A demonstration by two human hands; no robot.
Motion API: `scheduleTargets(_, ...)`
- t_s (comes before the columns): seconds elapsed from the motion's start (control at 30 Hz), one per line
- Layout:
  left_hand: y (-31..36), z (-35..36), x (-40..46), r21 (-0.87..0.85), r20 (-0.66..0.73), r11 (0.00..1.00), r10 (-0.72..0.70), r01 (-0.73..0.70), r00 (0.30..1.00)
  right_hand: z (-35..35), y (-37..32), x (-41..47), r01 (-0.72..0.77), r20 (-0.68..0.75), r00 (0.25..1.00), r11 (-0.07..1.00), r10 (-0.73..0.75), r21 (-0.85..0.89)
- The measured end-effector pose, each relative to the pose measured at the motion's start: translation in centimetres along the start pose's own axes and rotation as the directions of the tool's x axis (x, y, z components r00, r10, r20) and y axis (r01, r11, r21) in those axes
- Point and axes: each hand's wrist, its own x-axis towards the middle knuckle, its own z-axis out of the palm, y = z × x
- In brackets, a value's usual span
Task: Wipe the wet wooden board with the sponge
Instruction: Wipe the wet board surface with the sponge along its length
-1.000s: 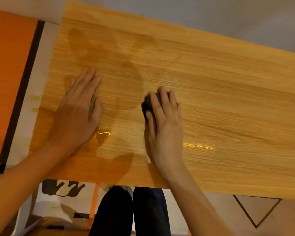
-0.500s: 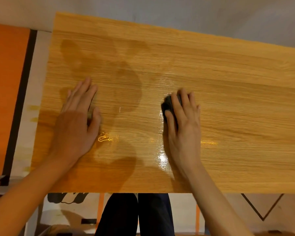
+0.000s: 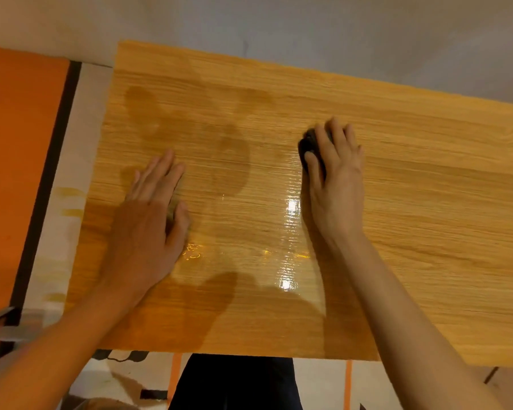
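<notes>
**Sponge under the right hand, further right on the board**

The dark sponge (image 3: pixel 308 146) lies on the wooden board (image 3: pixel 427 202), pinned beneath the fingers of the right hand (image 3: pixel 335 179), which curl over it; only its left edge shows. The left hand (image 3: pixel 148 220) rests flat, fingers open, on the board's left part. Since half a second ago, sponge and right hand have slid rightward, leaving a glossy wet streak (image 3: pixel 290 232).

Left hand (image 3: pixel 148 232) lies flat on the board (image 3: pixel 427 232), left of centre. Right hand (image 3: pixel 335 179) sits further right and farther back, on the sponge (image 3: pixel 308 146).
</notes>
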Motion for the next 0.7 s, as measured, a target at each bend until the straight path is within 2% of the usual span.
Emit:
scheduleTargets(0.1, 0.1, -0.1, -0.2, -0.02, 0.002, 1.0, 0.014, -0.014, 1.0, -0.1, -0.9, -2.9, 0.021, 0.016, 1.0, 0.999, -0.022, 0.031)
scheduleTargets(0.2, 0.2, -0.2, 0.0, -0.037, 0.012, 0.999, 0.001, -0.001, 1.0, -0.8, -2.0, -10.4, 0.208, 0.172, 0.963, 0.978, -0.21, 0.029)
scheduleTargets(0.27, 0.4, -0.3, 0.0, -0.071, 0.006, 0.997, -0.019, 0.019, 1.0, -1.0, -1.2, -9.8, 0.321, 0.237, 0.918, 0.947, -0.318, 0.028)
scheduleTargets(0.33, 0.4, -0.4, 0.0, -0.098, -0.005, 0.995, -0.036, 0.035, 0.999, -0.2, -1.1, -5.5, 0.3, 0.188, 0.935, 0.953, -0.3, 0.027)
scheduleTargets(0.4, 0.3, -0.6, 0.3, -0.102, -0.015, 0.993, -0.055, 0.053, 0.998, 0.9, -2.5, -0.8, 0.166, 0.078, 0.983, 0.986, -0.168, 0.023)
scheduleTargets(0.47, 0.3, -0.8, 1.5, -0.1, -0.033, 0.993, -0.071, 0.067, 0.997, 2.6, -5.0, 1.5, 0.084, 0.018, 0.996, 0.996, -0.085, 0.036)
scheduleTargets(0.6, 0.7, -1.0, 6.5, -0.053, -0.079, 0.996, -0.076, 0.072, 0.994, 4.2, -7.4, 1.2, 0.31, 0.114, 0.943, 0.95, -0.312, 0.034)
scheduleTargets(0.63, 0.8, -1.0, 7.8, -0.037, -0.078, 0.996, -0.078, 0.075, 0.994, 3.4, -6.2, 1.4, 0.342, 0.149, 0.928, 0.939, -0.342, 0.027)
scheduleTargets(0.7, 0.6, -0.7, 9.3, 0.007, -0.064, 0.997, -0.073, 0.073, 0.995, 0.7, -2.4, 1.4, 0.305, 0.187, 0.936, 0.952, -0.298, -0.006)
